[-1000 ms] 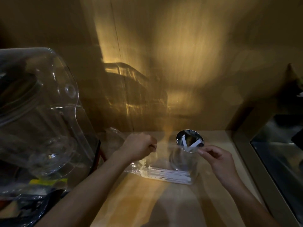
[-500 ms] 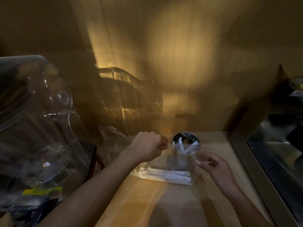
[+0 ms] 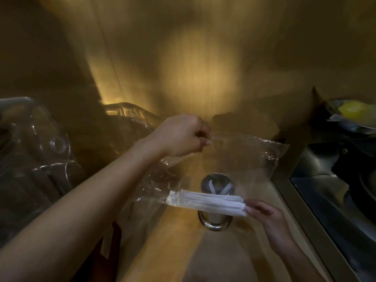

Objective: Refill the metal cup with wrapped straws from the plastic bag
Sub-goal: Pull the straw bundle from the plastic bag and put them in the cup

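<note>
A clear plastic bag [image 3: 250,157] hangs lifted above the counter. My left hand [image 3: 181,137] is shut on its top edge. A bundle of white wrapped straws [image 3: 205,202] lies across the bag's bottom, level with the cup's rim. My right hand [image 3: 264,212] pinches the right end of that bundle through the plastic. The metal cup [image 3: 215,218] stands upright on the wooden counter behind the bag, with a few white straws leaning inside it. The bundle hides the cup's middle.
A large clear plastic container [image 3: 34,159] fills the left side. A metal-framed sink or glass-topped unit [image 3: 335,190] borders the counter on the right, with a yellow item [image 3: 354,109] above it. A wooden wall rises close behind the cup.
The bag rose off the counter: my left hand pulled its top up and right, and my right hand left the cup to grip the straw bundle's end.
</note>
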